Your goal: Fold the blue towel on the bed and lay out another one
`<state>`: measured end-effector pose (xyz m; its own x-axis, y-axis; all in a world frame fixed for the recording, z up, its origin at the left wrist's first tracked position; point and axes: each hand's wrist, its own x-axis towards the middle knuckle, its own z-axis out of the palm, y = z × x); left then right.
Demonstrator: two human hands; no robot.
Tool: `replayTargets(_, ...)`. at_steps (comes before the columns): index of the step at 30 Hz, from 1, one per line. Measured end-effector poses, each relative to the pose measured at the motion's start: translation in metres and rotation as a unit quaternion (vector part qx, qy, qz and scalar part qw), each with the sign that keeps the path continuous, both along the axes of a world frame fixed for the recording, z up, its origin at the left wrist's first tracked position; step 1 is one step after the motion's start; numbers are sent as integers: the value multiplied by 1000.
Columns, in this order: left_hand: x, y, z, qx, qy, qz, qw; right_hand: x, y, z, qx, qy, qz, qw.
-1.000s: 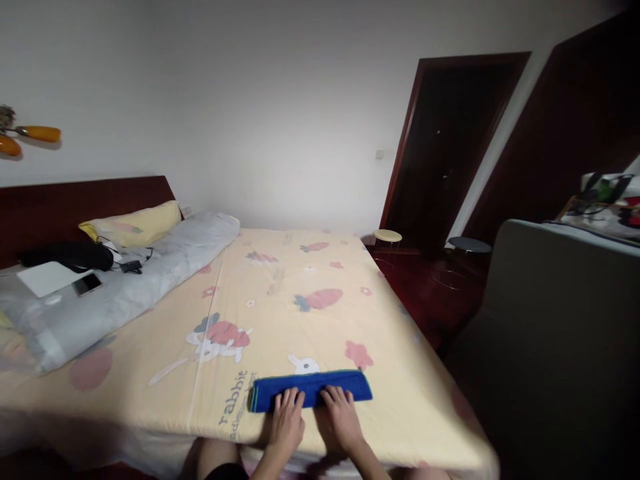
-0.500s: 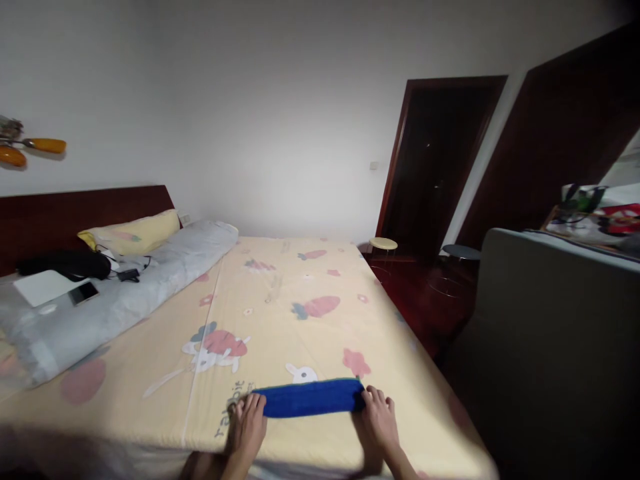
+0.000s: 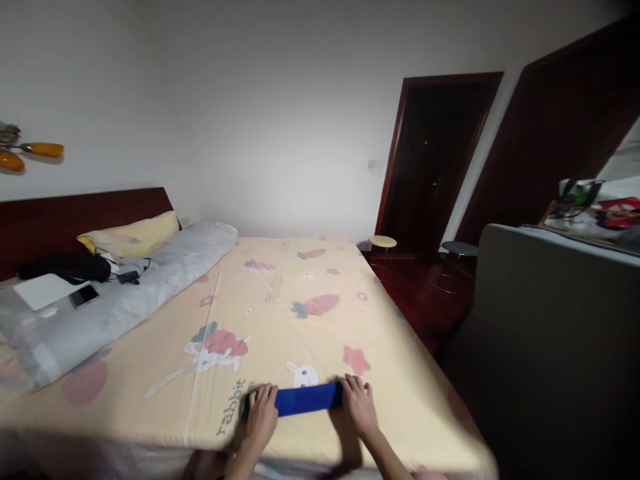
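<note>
A folded blue cloth (image 3: 309, 400), long and narrow, lies across the near part of the bed. My left hand (image 3: 263, 412) is over its left part, with fingers closed down on it and a dark bit of the end showing past the hand. At the right end, the fingers of my right hand (image 3: 358, 403) grip the cloth, and the thumb is mostly hidden. Between the hands the blue strip lies straight. Just beyond it a printed white rabbit face shows on the yellow bed sheet (image 3: 280, 333).
A rolled grey quilt (image 3: 150, 293) lies along the bed's left side, bearing a phone (image 3: 84, 295), a white flat object (image 3: 47, 291) and a black bag (image 3: 75, 265). Right of the bed stand a cream stool (image 3: 383, 241), a dark stool (image 3: 459, 249) and a grey panel (image 3: 545, 333).
My hands have come closer together along the cloth, the right one moving left and the left one slightly right. Less of the blue strip shows between them.
</note>
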<state>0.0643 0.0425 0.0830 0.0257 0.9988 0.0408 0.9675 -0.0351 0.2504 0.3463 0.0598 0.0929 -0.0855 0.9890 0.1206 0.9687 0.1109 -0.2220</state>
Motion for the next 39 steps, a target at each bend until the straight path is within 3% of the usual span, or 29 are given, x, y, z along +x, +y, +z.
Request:
replayTargets(4, 44, -2, 5, -32, -70, -64, 995, -39, -1, -6, -63, 18, 95, 993)
replayTargets(7, 68, -1, 7, -55, -72, -69, 993, -64, -3, -11, -88, 34, 151, 984)
replayTargets(10, 72, 1, 5, -67, -57, -53, 995, -74, -7, -15, -69, 55, 164, 982)
replayTargets(14, 51, 2, -6, -44, -29, -44, 998, -58, -11, -20, -26, 52, 117, 991)
replayTargets(22, -29, -4, -25, 26, 32, 10, 999, 21, 1, -27, -12, 24, 42, 999)
replayTargets(28, -32, 0, -25, 29, 35, 31, 998, 23, 9, -23, -14, 40, 14, 999)
replayTargets(34, -35, 6, -9, -2, 60, -9, 998, 18, 25, 0, -9, 60, 26, 998)
replayTargets(37, -45, 6, -8, 7, 61, -10, 998, 21, 36, 31, 3, 91, 38, 995)
replayTargets(39, -49, 7, -10, 7, 51, 6, 999, 20, 43, 62, 10, 125, 57, 991)
